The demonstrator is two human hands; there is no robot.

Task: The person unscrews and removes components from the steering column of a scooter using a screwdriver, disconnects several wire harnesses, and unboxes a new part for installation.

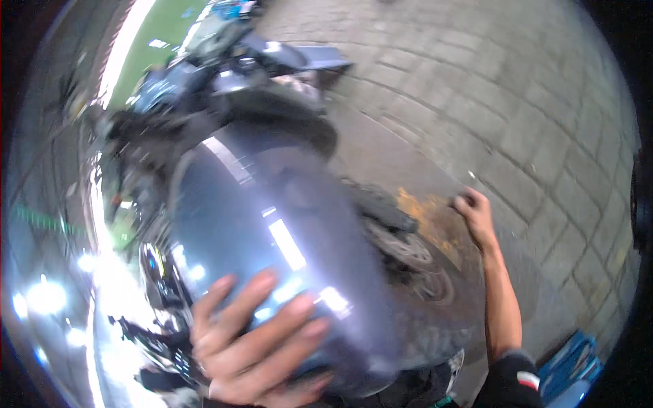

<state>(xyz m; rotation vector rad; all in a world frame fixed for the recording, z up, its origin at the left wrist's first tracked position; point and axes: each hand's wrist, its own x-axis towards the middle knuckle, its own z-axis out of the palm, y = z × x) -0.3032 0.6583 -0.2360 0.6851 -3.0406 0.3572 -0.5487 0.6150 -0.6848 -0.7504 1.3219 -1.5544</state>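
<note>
A large, rounded, glossy blue-grey panel [299, 211] fills the middle of the view, bright reflections along its surface. It seems to be part of a motorcycle or scooter; which part, I cannot tell. My left hand [262, 347] lies on its near end, fingers spread and a little blurred. Off to the right, my right hand [476, 214] is held out away from the panel, fingers curled closed. Something dark shows at its fingertips, too small to name. Between that hand and the panel, a wheel with a perforated brake disc [401, 248] is partly hidden beneath the bodywork.
Another dark, blurred motorcycle [238, 75] stands beyond the panel. Grey paving [496, 88] spreads over the right side, with a yellow-brown stain [432, 217] on the ground beside the wheel. A blue object [575, 367] lies at lower right. Strong lights [47, 299] glare at left.
</note>
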